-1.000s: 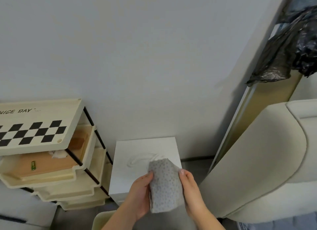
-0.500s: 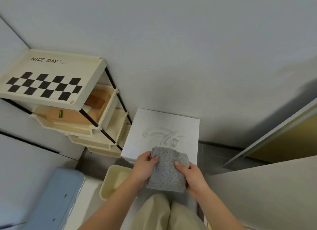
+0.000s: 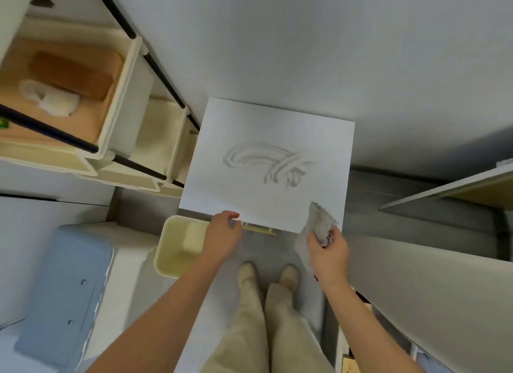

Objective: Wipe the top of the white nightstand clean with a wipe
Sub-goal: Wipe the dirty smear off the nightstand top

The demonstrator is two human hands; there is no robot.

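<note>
The right hand (image 3: 327,247) is pinching the limp grey wipe (image 3: 319,222) at the white nightstand's (image 3: 266,206) front right corner. The left hand (image 3: 222,233), half-curled and empty, is touching the nightstand's front edge. That soft wipe is looking floppy, so bunching it should help against the smear (image 3: 266,161).

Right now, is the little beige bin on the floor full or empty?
Empty as far as shows: the bin has bare inner walls, though the left hand hides one corner.

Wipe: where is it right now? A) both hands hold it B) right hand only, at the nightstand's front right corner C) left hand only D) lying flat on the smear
B: the grey wipe is bunched in the right hand at the front right corner of the white nightstand; the left hand is empty at the front edge, and the smear lies uncovered.
</note>
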